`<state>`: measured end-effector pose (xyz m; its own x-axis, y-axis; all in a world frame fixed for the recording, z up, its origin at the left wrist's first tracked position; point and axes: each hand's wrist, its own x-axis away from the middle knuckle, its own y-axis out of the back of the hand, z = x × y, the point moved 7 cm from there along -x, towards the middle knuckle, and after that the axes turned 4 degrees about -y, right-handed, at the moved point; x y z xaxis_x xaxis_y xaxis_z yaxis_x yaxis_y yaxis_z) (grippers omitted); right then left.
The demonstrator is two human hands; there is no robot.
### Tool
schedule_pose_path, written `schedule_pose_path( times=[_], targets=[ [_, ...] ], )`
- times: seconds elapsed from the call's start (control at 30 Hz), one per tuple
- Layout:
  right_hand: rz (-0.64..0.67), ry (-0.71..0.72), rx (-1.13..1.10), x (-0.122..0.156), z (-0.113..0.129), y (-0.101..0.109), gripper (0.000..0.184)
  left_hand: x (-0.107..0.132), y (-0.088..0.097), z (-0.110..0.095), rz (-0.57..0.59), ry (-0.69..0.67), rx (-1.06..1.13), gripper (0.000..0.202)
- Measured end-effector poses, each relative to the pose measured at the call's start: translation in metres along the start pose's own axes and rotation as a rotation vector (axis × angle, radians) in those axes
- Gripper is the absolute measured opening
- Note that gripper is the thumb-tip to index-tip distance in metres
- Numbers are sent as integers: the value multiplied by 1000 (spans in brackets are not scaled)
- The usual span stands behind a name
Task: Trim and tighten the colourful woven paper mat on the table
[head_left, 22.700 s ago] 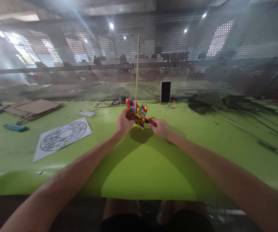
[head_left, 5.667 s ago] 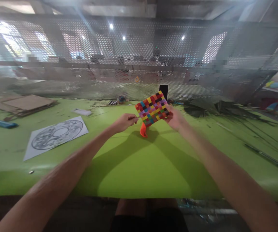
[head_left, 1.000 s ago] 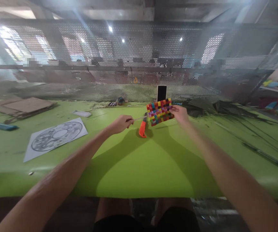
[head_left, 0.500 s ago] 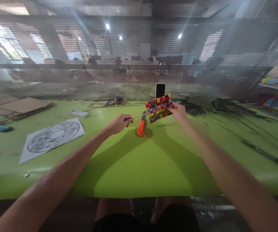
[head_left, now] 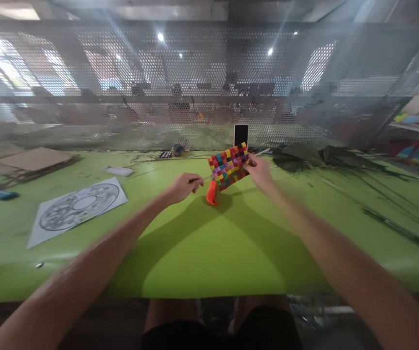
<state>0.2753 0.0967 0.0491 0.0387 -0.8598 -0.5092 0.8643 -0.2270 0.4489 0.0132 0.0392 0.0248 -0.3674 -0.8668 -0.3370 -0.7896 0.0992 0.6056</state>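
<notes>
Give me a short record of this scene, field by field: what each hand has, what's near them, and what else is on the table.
Right hand: holds a multicoloured checkered mat, tilted, off the table
Left hand: pinches a thin stick pointing toward the mat
Below the mat: orange knife on the green table
Back edge: phone upright by the mesh
Left side: printed sheet, cardboard
Right side: dark leaves
</notes>
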Motion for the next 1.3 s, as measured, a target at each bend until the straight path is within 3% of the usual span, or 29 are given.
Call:
schedule_pose_path(
  times=[0.3,0.53,0.73,0.97,1.2,1.3],
  targets=[
    [14,43,52,19,22,-25,23,3,-2,-9,53,12,-61,37],
    [-35,-30,-10,4,3,-4,37,-1,9,3,51,87,-55,21],
    [-69,-114,-6,2,-11,6,36,-1,3,6,70,141,38,21],
    [-18,-81,-34,12,0,-15,33,1,-4,7,27,73,110,24],
    [19,-89,-99,21,13,-27,30,2,-7,-2,71,4,203,34],
    [18,-136,-170,23,13,-29,23,0,-3,-2,-3,13,260,32]
  ],
)
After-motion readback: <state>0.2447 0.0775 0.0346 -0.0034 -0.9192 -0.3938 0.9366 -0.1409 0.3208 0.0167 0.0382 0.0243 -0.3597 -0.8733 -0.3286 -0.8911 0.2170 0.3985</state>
